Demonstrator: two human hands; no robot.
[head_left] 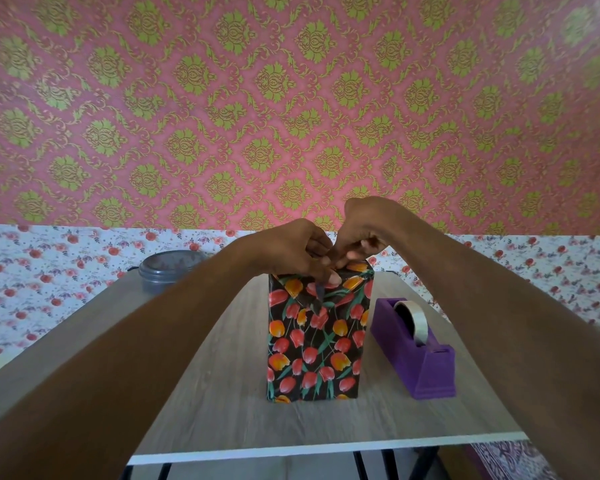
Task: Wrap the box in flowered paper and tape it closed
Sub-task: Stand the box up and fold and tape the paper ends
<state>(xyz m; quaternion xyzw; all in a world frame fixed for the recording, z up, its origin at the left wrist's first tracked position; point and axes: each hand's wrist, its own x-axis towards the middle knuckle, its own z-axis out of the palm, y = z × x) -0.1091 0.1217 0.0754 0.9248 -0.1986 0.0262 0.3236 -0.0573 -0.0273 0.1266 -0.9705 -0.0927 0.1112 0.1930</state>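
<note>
A tall box (317, 341) stands upright on the wooden table (222, 410), covered in black paper printed with red and orange tulips. Both hands meet on its top edge. My left hand (288, 249) curls over the top, with its thumb pressing a folded paper flap down the front face. My right hand (364, 230) comes from the right, fingers pinched at the same fold on top. The top face of the box is hidden by the hands. A purple tape dispenser (418, 351) with a roll of clear tape stands just right of the box.
A grey round lidded container (165, 271) sits at the table's back left. The table's near edge (326, 450) runs across the bottom, with dark legs below. Flowered cloth and a patterned pink wall lie behind.
</note>
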